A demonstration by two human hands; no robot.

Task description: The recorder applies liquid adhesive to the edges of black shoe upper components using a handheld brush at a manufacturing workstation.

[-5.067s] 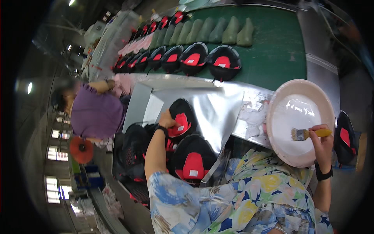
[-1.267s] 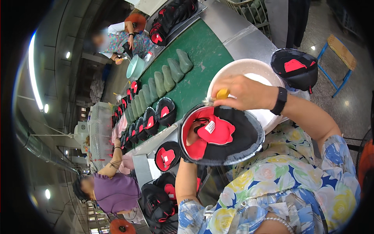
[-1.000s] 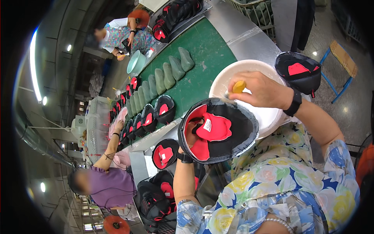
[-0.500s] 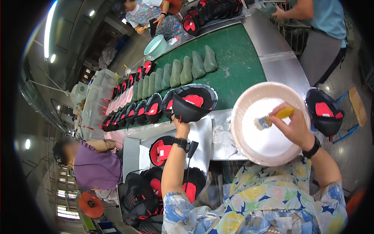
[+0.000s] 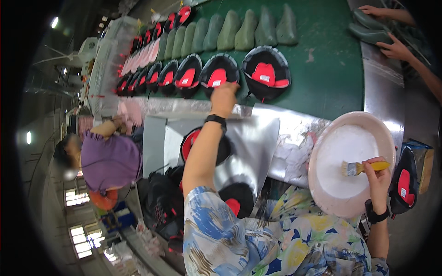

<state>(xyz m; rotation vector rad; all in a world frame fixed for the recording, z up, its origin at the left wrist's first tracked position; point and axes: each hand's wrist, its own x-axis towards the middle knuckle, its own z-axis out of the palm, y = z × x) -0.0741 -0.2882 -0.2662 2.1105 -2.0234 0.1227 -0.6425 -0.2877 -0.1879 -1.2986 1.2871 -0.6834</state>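
My left hand [image 5: 224, 94] rests on a black shoe upper [image 5: 220, 73] of matt fabric with a red lining patch. The conveyor belt [image 5: 331, 60] beneath it is matt green, lightly scuffed. The worktop [image 5: 258, 138] is covered in crinkled, reflective silver foil. My right hand [image 5: 377, 172] holds a brush [image 5: 363, 167] with a glossy yellow handle and pale bristles over a smooth pink plastic basin [image 5: 352, 161] coated with white paste. The shoe lasts [image 5: 248, 30] look matt grey-green.

Green conveyor belt [image 5: 331, 69], black-red shoe uppers [image 5: 266, 76], green lasts [image 5: 248, 30]
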